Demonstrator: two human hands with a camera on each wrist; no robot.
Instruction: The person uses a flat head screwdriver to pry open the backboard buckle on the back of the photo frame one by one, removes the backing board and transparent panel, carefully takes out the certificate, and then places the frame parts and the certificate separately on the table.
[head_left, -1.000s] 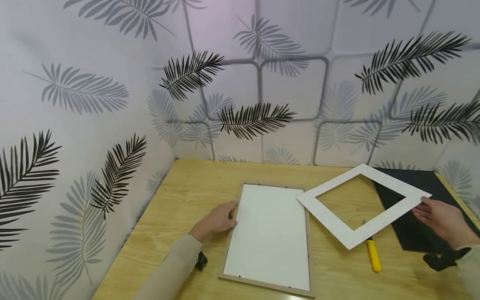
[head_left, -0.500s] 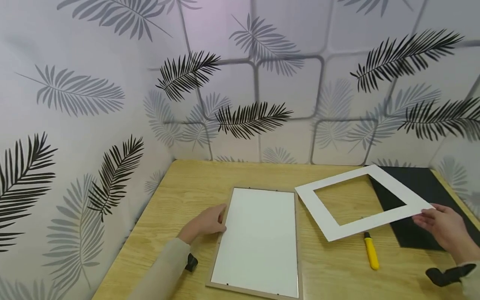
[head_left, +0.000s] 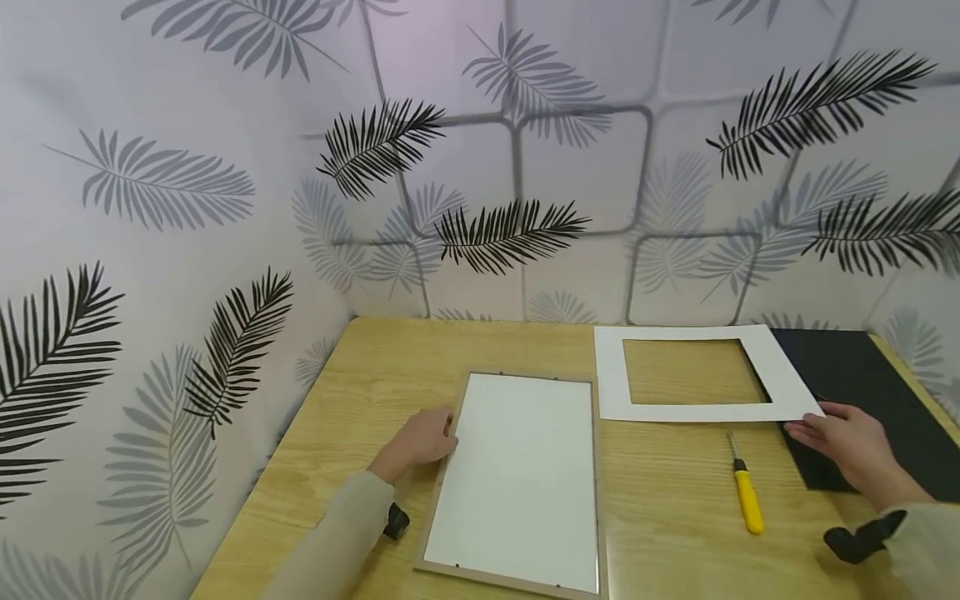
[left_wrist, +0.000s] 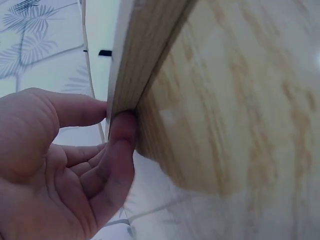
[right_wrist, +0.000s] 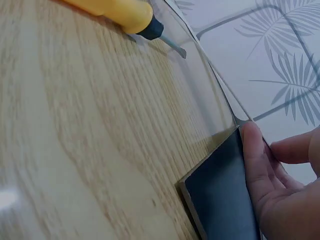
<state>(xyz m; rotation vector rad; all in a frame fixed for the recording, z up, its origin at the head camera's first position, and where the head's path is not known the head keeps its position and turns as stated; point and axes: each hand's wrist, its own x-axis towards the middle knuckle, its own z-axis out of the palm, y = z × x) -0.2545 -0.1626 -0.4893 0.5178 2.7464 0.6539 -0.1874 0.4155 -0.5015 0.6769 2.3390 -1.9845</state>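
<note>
A thin wooden picture frame [head_left: 495, 582] lies on the table with a white sheet [head_left: 521, 475] filling it. My left hand [head_left: 422, 437] holds its left side; in the left wrist view, thumb and fingers pinch the wooden edge [left_wrist: 142, 55]. At the right, my right hand [head_left: 851, 442] pinches the near right corner of a white picture mat [head_left: 675, 412] with a rectangular window. The mat is at the back of the table, its left edge beside the frame's far right corner. The right wrist view shows fingertips [right_wrist: 252, 140] on the mat's thin edge, next to a black board [right_wrist: 220, 190].
A screwdriver [head_left: 747, 500] with a yellow handle lies between frame and right hand, blade pointing away. The black board [head_left: 885, 425] lies at the table's right side, partly under the mat. A leaf-patterned wall [head_left: 480, 300] borders the table [head_left: 405, 354] behind and left.
The mat has turned from a slanted diamond to nearly square with the table's back edge, and moved back. My right hand has moved left with it. My left hand stays on the frame.
</note>
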